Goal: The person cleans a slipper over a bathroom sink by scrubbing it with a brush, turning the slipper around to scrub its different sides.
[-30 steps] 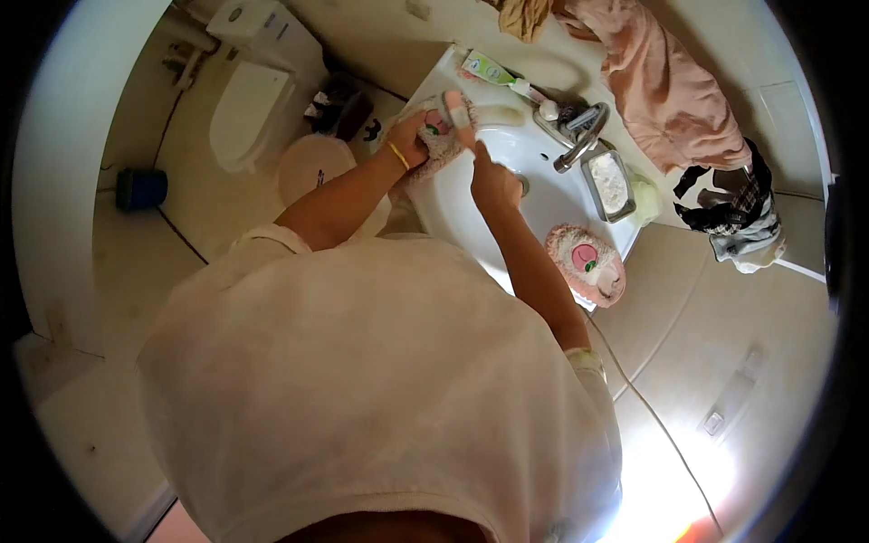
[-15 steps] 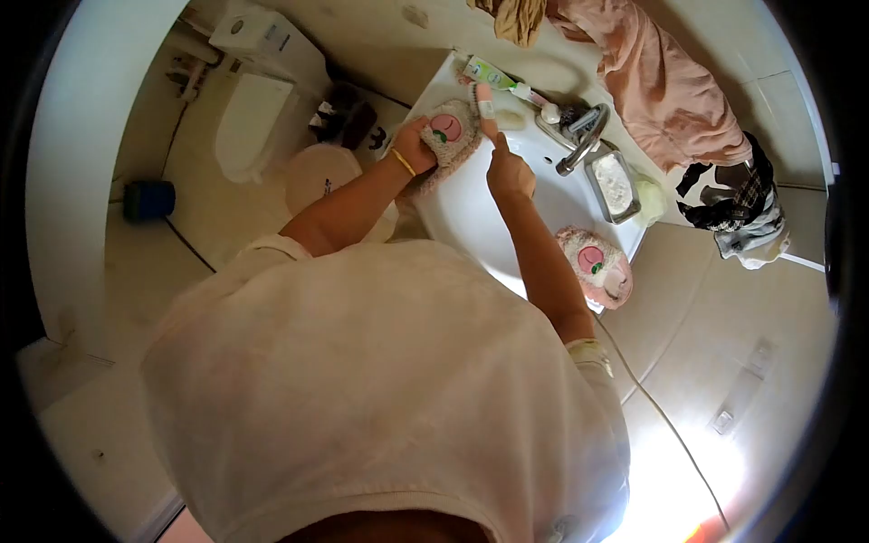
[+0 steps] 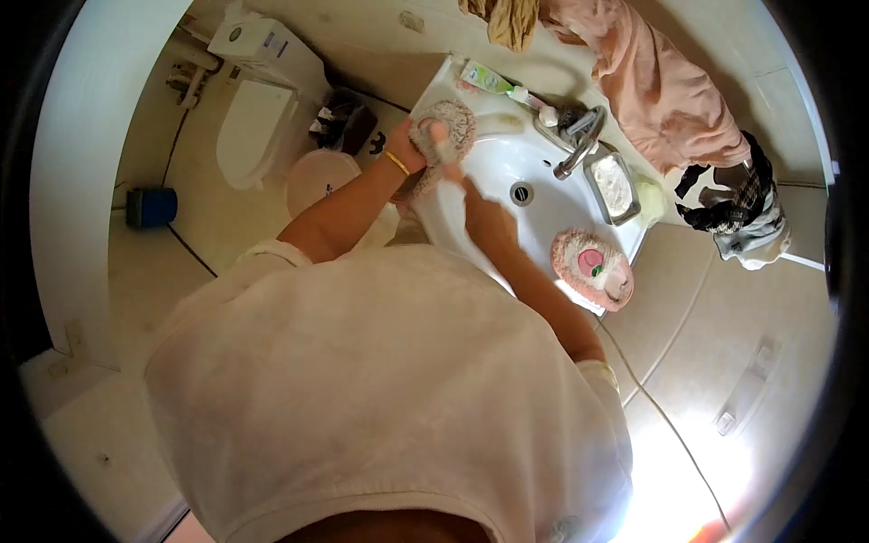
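My left hand [image 3: 404, 149] grips a fuzzy pink-and-white slipper [image 3: 459, 118] by its near side, over the left rim of the sink. In my right hand [image 3: 491, 224] is a pink-handled brush [image 3: 442, 143], its head lying across the upper of the slipper and smeared by motion. The brush covers most of the slipper's round pink patch. A matching slipper [image 3: 566, 253], with a pink patch and a green leaf shape, rests on the sink's right front corner, apart from both hands.
The white sink [image 3: 484, 172] has a metal faucet [image 3: 584, 149] and a tray of white powder [image 3: 614, 187] beside it. A green-and-white box [image 3: 486, 78] lies at the back. Pink cloth [image 3: 652, 90] hangs above. To the left stand a toilet [image 3: 253, 131], a dark bin [image 3: 348, 127] and a pink basin [image 3: 312, 172].
My right hand has moved left and nearer to me, bringing the brush from beyond the slipper's edge onto its upper. The sink drain has come into view. My left hand keeps its hold.
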`<action>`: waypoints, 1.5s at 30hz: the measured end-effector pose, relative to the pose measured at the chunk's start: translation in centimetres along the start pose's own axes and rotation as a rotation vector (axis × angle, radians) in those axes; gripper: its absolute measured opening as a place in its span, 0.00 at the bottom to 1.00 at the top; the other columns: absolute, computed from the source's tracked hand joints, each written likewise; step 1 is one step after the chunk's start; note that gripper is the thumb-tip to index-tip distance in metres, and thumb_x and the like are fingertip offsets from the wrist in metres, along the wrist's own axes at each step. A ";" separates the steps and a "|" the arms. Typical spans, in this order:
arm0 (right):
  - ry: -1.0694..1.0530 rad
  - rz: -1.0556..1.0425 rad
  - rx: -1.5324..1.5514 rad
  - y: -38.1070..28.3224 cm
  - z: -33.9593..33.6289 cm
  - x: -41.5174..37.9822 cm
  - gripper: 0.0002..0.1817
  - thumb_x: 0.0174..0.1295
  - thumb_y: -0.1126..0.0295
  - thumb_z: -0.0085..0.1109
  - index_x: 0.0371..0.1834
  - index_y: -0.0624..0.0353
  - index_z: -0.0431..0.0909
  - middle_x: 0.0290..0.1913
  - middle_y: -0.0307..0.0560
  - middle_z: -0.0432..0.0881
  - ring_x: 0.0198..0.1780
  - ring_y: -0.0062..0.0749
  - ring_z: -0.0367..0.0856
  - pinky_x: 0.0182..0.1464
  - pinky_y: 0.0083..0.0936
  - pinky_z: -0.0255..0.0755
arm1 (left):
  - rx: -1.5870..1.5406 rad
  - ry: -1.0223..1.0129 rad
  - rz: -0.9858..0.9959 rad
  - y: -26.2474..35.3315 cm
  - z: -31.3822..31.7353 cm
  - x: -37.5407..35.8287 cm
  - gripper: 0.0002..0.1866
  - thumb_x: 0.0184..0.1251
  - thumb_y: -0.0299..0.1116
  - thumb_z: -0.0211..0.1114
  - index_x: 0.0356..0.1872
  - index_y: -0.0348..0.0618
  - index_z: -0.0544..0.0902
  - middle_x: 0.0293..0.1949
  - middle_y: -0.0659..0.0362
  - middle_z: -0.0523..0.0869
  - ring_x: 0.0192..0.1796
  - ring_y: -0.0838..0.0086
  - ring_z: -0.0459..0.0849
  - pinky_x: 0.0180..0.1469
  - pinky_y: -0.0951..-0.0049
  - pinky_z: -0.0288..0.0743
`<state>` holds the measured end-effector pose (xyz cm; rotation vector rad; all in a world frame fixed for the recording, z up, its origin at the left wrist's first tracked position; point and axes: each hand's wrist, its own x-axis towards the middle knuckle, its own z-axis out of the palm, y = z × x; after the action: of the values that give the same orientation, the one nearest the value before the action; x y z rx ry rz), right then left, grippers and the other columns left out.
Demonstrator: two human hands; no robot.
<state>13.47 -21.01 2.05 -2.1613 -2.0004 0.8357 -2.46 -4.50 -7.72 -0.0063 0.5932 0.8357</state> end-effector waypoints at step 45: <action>0.199 0.161 0.029 4.6 0.1 7.1 0.22 0.66 0.64 0.41 0.64 0.46 0.60 0.30 0.56 0.82 0.31 0.51 0.82 0.31 0.46 0.74 | 0.145 -0.031 -0.140 -1.2 4.4 -0.9 0.30 0.72 0.50 0.34 0.64 0.39 0.63 0.62 0.48 0.68 0.65 0.55 0.64 0.69 0.54 0.54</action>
<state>17.57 -15.00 -2.33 -2.3111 -1.7298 0.6336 0.04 -4.89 -3.81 0.0957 0.6154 0.6544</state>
